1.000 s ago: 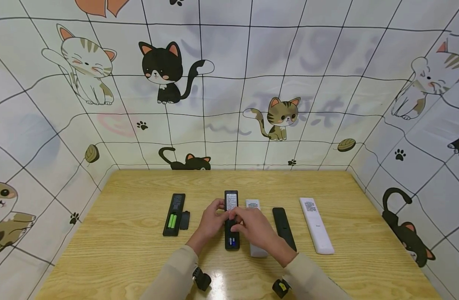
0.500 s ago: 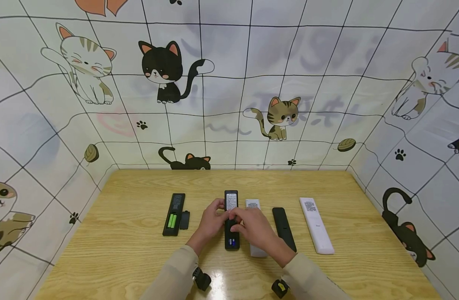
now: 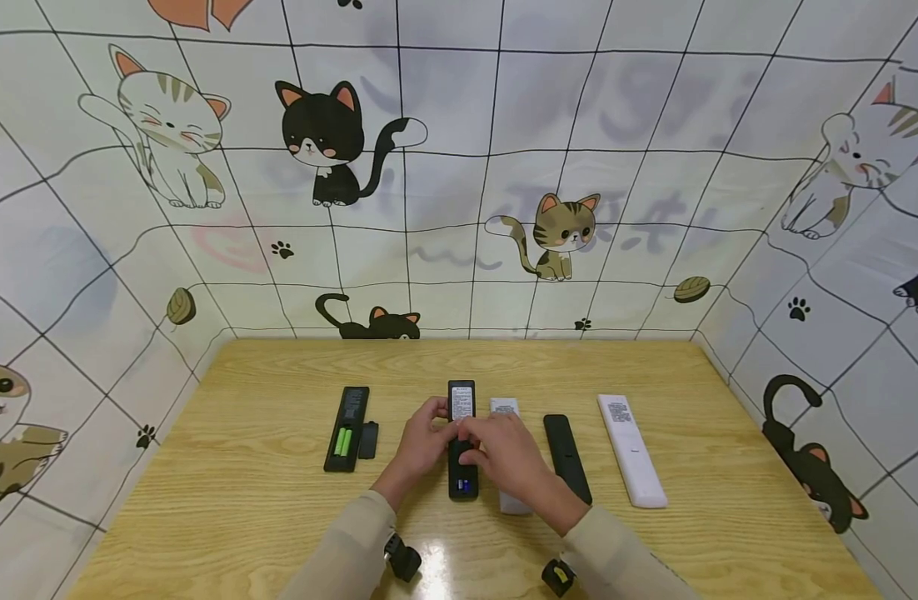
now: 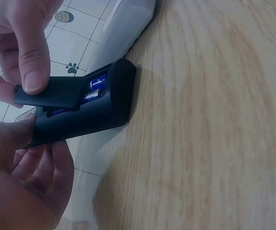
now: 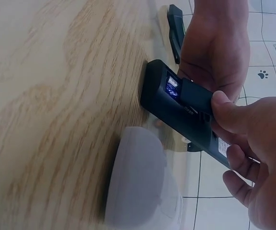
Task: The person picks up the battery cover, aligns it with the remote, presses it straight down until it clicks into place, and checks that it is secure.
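Observation:
A black remote control [image 3: 462,493] lies back-up in the middle of the table, its battery compartment partly uncovered. Blue-and-silver batteries [image 4: 93,96] show at the compartment's near end. My left hand [image 3: 420,446] grips the remote from its left side, thumb near the compartment in the left wrist view. With my right hand [image 3: 507,450] I pinch the black battery cover [image 4: 56,91] between thumb and fingers. The cover sits over part of the compartment, slightly raised at its far end. In the head view my fingers hide most of it.
To the left lies another black remote [image 3: 346,429] with green batteries [image 3: 342,442] exposed, its loose cover [image 3: 368,440] beside it. Right of my work lie a white remote [image 3: 515,503], partly under my right hand, a black remote [image 3: 567,458] and a larger white remote [image 3: 631,450].
The cover has crept slightly toward the remote's near end, and a little less of the batteries shows. Both hands stay in nearly the same place.

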The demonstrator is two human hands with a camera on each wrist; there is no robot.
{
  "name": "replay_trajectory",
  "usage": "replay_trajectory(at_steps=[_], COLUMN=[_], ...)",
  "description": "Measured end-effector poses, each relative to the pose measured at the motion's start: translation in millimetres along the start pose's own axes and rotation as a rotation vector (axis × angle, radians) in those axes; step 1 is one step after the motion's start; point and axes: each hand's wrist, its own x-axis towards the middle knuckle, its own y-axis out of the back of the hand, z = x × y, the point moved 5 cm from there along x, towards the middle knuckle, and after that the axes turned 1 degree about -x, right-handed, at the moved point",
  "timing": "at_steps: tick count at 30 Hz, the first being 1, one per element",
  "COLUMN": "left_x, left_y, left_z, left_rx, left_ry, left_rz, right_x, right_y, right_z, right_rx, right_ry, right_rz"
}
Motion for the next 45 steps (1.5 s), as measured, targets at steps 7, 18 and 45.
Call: replay_trajectory(at_steps=[7, 18, 45], left_x=[-15.3, -9.2, -0.3], left_y=[4.3, 2.9, 1.2], left_z=[32.1, 20.8, -2.6], left_rx=[-0.025, -0.020, 0.016], left_ry=[-0.005, -0.002, 0.035], left_rz=[-0.024, -0.022, 0.009], right_x=[0, 0, -8], right_y=[-1, 1, -9], right_z=[-2, -3, -8], right_rx=[-0.022, -0.021, -0.136], right_ry=[0.009, 0.011, 0.039], right_rz=[-0.003, 0.014, -0.022])
